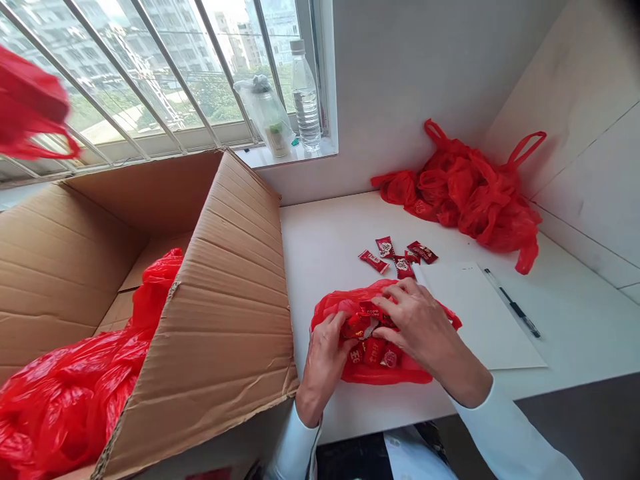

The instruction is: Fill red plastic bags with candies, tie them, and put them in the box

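A red plastic bag (387, 379) lies spread open on the table, with several red-wrapped candies (373, 350) inside it. My left hand (325, 353) reaches into the bag from the left, its thumb and fingers closed around a shiny red-wrapped candy (357, 327). From the right, my right hand (417, 317) is over the bag, its fingertips and thumb bent around dark red wrapped candies (370, 308). The fingers partly hide what they grip. Just beyond the bag, several loose dark red candy packets (385, 247) lie on the table (320, 247).
At left stands a large open cardboard box (230, 320) holding red plastic bags (90, 380). A heap of red bags (465, 187) lies against the wall. Paper (480, 320) and a pen (513, 303) are at right. A water bottle (305, 100) and a bagged cup (273, 123) stand on the sill.
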The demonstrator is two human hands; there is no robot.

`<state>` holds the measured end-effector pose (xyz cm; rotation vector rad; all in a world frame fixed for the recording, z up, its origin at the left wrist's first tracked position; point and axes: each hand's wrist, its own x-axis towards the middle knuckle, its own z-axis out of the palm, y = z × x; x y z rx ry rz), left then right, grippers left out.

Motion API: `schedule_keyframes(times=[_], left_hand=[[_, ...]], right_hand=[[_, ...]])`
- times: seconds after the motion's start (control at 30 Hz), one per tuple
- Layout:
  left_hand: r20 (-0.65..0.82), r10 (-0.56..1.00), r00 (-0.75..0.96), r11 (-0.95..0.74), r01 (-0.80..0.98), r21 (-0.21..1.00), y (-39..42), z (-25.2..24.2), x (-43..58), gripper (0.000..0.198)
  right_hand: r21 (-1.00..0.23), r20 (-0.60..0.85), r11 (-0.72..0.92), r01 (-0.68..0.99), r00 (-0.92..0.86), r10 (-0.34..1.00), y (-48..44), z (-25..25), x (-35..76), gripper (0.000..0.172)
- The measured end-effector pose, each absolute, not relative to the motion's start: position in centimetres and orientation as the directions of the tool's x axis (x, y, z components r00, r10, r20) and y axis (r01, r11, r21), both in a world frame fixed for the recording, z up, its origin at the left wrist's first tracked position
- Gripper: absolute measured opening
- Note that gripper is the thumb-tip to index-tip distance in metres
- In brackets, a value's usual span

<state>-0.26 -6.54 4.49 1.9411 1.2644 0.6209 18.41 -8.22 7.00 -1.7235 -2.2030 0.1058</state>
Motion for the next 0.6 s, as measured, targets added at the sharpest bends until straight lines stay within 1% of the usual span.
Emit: schedule_keyframes(times=[0.07, 0.13, 0.17, 0.23, 0.3, 0.4, 0.53, 0.6], left_hand=[[-0.01, 0.916, 0.4, -0.243, 0.577, 0.78, -6.5, 4.6, -0.1, 0.025], [-0.028, 0.921, 0.389, -0.226, 0.591, 0.774, -6.6, 4.7, -0.1, 0.022], [-0.036, 0.924, 0.38, -0.216, 0.597, 0.772, -6.6, 4.7, -0.2, 0.023], [-0.048, 0.931, 0.362, -0.195, 0.605, 0.772, -6.7, 4.8, -0.3, 0.03], [-0.057, 0.937, 0.344, -0.177, 0.609, 0.773, -6.8, 4.9, -0.5, 0.034], [-0.056, 0.94, 0.338, -0.173, 0.61, 0.773, -6.8, 5.1, -0.8, 0.024], [-0.029, 0.937, 0.349, -0.21, 0.626, 0.751, -6.7, 5.2, -1.0, 0.016], [-0.01, 0.94, 0.342, -0.228, 0.647, 0.728, -6.8, 4.7, -1.0, 0.018]], right_hand=[[-0.33, 0.164, 0.319, 0.888, -0.279, 0.946, -7.7, 6.9, 18.0, 0.022], [-0.443, 0.125, 0.348, 0.826, -0.328, 0.936, -7.0, 6.4, 18.0, 0.007], [-0.5, 0.113, 0.348, 0.793, -0.339, 0.934, -6.7, 6.1, 18.2, 0.004], [-0.591, 0.103, 0.324, 0.738, -0.33, 0.938, -6.1, 5.5, 18.6, 0.009], [-0.644, 0.079, 0.279, 0.712, -0.301, 0.95, -5.8, 5.2, 18.9, 0.013], [-0.659, 0.02, 0.218, 0.72, -0.274, 0.962, -5.8, 5.1, 18.9, 0.018], [-0.621, 0.015, 0.239, 0.747, -0.294, 0.956, -6.2, 4.9, 18.1, 0.018], [-0.601, 0.003, 0.24, 0.763, -0.298, 0.954, -6.3, 4.6, 17.7, 0.019]])
